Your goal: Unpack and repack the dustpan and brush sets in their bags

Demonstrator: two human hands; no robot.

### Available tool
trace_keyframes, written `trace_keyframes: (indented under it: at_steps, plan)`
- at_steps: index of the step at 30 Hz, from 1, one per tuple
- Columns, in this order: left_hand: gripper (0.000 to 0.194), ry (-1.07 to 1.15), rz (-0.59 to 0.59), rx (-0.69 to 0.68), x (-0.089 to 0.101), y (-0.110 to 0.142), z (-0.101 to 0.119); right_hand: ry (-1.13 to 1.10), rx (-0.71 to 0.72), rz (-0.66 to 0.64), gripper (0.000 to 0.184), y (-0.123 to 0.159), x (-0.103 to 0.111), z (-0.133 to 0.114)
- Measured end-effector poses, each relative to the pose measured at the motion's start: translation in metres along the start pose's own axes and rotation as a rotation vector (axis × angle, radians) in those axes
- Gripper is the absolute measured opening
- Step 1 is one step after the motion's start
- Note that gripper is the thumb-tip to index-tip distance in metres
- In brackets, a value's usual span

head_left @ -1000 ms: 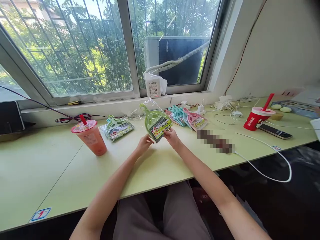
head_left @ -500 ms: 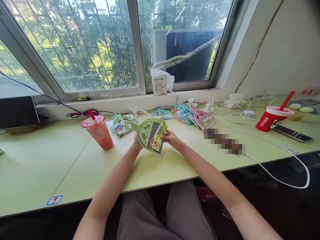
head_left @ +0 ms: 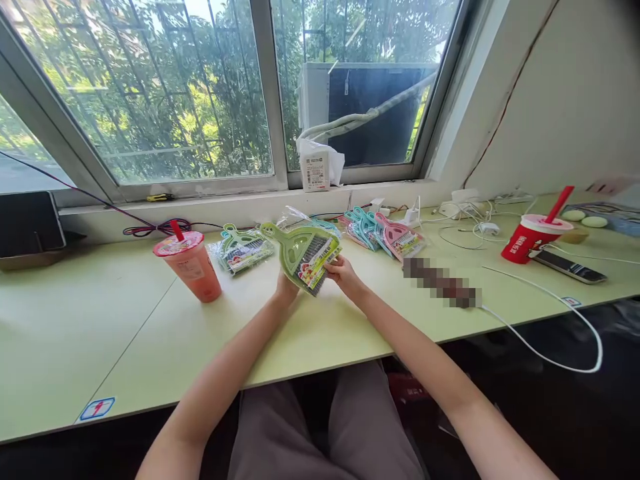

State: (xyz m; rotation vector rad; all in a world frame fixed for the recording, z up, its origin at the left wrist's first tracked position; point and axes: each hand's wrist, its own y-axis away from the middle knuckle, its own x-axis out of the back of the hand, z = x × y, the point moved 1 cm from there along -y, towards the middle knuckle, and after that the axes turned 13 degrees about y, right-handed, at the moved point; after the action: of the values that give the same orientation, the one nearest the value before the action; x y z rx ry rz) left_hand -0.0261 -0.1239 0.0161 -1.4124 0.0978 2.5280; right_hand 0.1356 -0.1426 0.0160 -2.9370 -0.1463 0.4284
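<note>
A green dustpan (head_left: 295,248) is held up over the table, with a grey-bristled brush (head_left: 313,265) and a printed label in clear wrapping on its face. Its handle points to the upper left and the bristle end tilts to the lower right. My right hand (head_left: 345,276) pinches the set's right edge between thumb and fingers. Behind the lower left side, my left hand (head_left: 287,287) holds the pan from below; its fingers are mostly hidden. Close behind lie wrapped green dustpan sets (head_left: 243,250). Blue and pink sets (head_left: 395,233) are piled further right.
A pink drink cup (head_left: 193,267) with a red straw stands left on the table (head_left: 125,313). To the right are a red cup (head_left: 525,239), a phone (head_left: 570,265), a blurred-out object (head_left: 440,283) and white cables (head_left: 545,357). A tissue pack (head_left: 316,171) rests on the windowsill.
The dustpan set has turned slightly clockwise and risen a little, its handle shifting right. Both hands remain on it. The whole view has shifted slightly.
</note>
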Motion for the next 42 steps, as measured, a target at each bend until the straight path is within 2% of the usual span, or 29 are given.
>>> trace_keyframes:
  at_steps: [2, 4, 7, 11, 17, 20, 22, 26, 30, 34, 38, 42]
  plan:
    - [0.062, -0.035, 0.124, -0.122, 0.0, 0.001, 0.005, -0.024, 0.017, 0.082, 0.048, -0.002, 0.003, 0.002]
    - [0.07, -0.101, 0.153, -0.223, 0.0, 0.005, 0.008, -0.041, 0.017, 0.147, 0.047, -0.003, 0.005, 0.004]
    - [0.068, -0.282, 0.028, -0.297, -0.003, 0.012, 0.004, -0.065, -0.004, 0.197, 0.043, -0.004, 0.005, 0.006]
    - [0.09, -0.492, -0.063, -0.38, -0.007, 0.016, -0.008, -0.057, -0.042, 0.217, 0.04, -0.006, 0.008, 0.008]
    - [0.098, -0.539, -0.099, -0.341, -0.006, 0.013, -0.006, -0.023, -0.165, 0.206, 0.027, -0.009, 0.013, 0.004]
    - [0.098, -0.556, -0.115, -0.338, -0.009, 0.014, -0.003, -0.056, -0.209, 0.253, 0.013, -0.012, 0.013, 0.003]
    - [0.098, -0.565, -0.124, -0.316, -0.011, 0.016, -0.002, -0.077, -0.221, 0.303, 0.012, -0.014, 0.014, 0.004]
    - [0.096, -0.551, -0.125, -0.255, -0.012, 0.017, -0.005, -0.092, -0.188, 0.402, 0.013, -0.018, 0.021, 0.009]
    - [0.09, -0.536, -0.119, -0.211, -0.013, 0.019, -0.007, -0.132, -0.166, 0.558, 0.003, -0.019, 0.03, 0.009]
    - [0.086, -0.536, -0.06, -0.208, -0.016, 0.021, -0.005, -0.098, -0.118, 0.539, 0.007, -0.016, 0.026, 0.005]
    - [0.101, -0.542, -0.116, -0.208, -0.017, 0.021, -0.006, -0.086, -0.116, 0.56, 0.005, -0.014, 0.019, 0.006]
    - [0.122, -0.611, -0.228, -0.183, -0.013, 0.021, -0.017, -0.125, -0.166, 0.697, 0.003, -0.016, 0.023, 0.016]
